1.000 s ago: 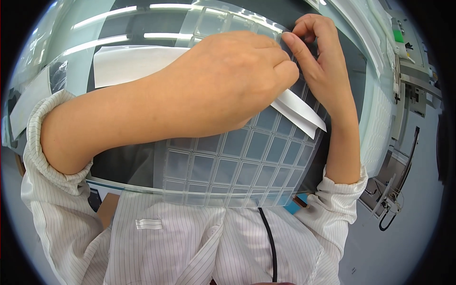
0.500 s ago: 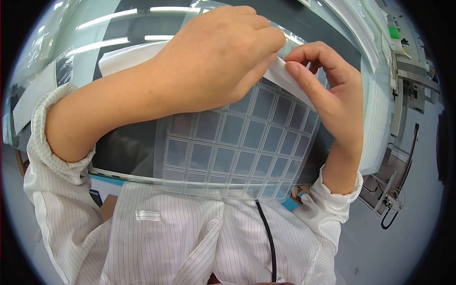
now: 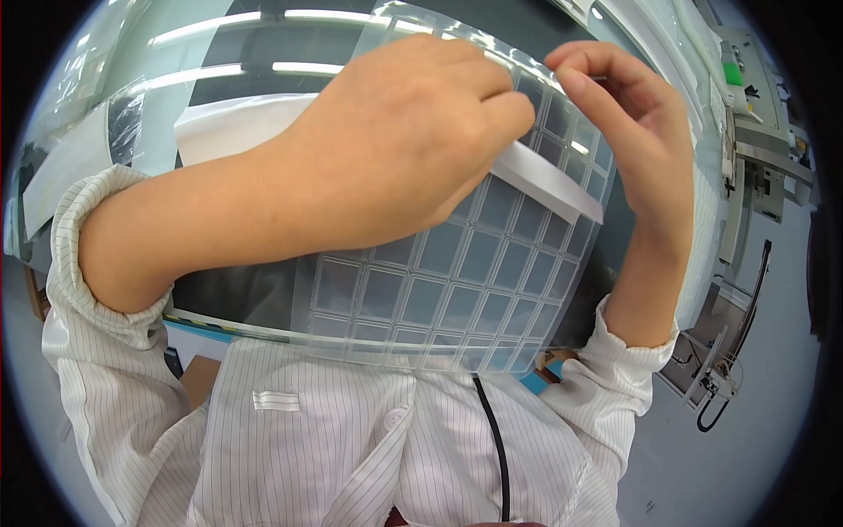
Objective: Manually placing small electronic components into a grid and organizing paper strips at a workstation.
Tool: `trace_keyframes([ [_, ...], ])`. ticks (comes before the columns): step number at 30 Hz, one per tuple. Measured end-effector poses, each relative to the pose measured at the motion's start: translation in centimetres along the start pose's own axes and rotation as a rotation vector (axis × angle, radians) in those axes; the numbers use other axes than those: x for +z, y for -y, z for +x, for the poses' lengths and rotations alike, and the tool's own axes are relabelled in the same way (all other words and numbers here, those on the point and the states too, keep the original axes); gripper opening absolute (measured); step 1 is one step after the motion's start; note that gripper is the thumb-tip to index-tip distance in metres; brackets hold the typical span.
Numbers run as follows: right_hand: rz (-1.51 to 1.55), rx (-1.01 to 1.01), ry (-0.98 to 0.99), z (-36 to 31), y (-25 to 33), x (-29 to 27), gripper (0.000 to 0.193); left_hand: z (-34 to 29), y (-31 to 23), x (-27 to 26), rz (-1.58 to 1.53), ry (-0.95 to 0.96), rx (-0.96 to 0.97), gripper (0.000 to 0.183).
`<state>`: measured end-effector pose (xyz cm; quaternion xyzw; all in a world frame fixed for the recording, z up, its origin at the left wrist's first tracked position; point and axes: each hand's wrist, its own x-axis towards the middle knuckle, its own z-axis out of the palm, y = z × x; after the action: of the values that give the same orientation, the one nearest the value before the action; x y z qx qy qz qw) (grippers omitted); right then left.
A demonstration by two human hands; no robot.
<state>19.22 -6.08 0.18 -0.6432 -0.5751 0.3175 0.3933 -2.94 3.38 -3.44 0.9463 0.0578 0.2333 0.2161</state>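
Observation:
A clear plastic tray (image 3: 439, 303) with a grid of square compartments lies in front of me, its near edge by my coat. My left hand (image 3: 430, 132) is closed above it, back of the hand up, fingertips hidden. From under that hand a folded white paper strip (image 3: 549, 183) slants across the compartments to the right. White paper (image 3: 233, 132) also shows beyond my left forearm; whether it is the same sheet is hidden. Over the tray's far right edge my right hand (image 3: 628, 114) has thumb and forefinger brought together. What they pinch, if anything, I cannot make out.
Beneath the tray is a dark, glossy tabletop (image 3: 233, 294) with light reflections. Clear plastic wrapping and a white sheet (image 3: 66, 167) lie at the far left. White ridged trays (image 3: 694, 202) stand at the right. Metal equipment (image 3: 720, 378) is farther right above the grey floor.
My right hand has let go of the paper strip and moved right and away to the tray's far edge. My left hand has come slightly nearer with the strip, uncovering more far compartments.

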Motion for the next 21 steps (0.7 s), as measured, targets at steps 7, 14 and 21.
trace_keyframes([
  [7, -0.114, 0.088, 0.038, 2.3, -3.3, 0.1, 0.016, -0.1, -0.3, 1.9, 0.014, -0.022, 0.023, 0.021],
  [14, -0.135, 0.086, 0.072, 1.6, -4.0, -0.4, 0.014, 0.2, -0.7, 3.1, 0.022, -0.027, 0.032, 0.022],
  [21, -0.179, 0.066, 0.053, 1.6, -4.6, -0.3, 0.015, 0.5, -0.6, 3.3, 0.014, -0.014, 0.032, 0.020],
])
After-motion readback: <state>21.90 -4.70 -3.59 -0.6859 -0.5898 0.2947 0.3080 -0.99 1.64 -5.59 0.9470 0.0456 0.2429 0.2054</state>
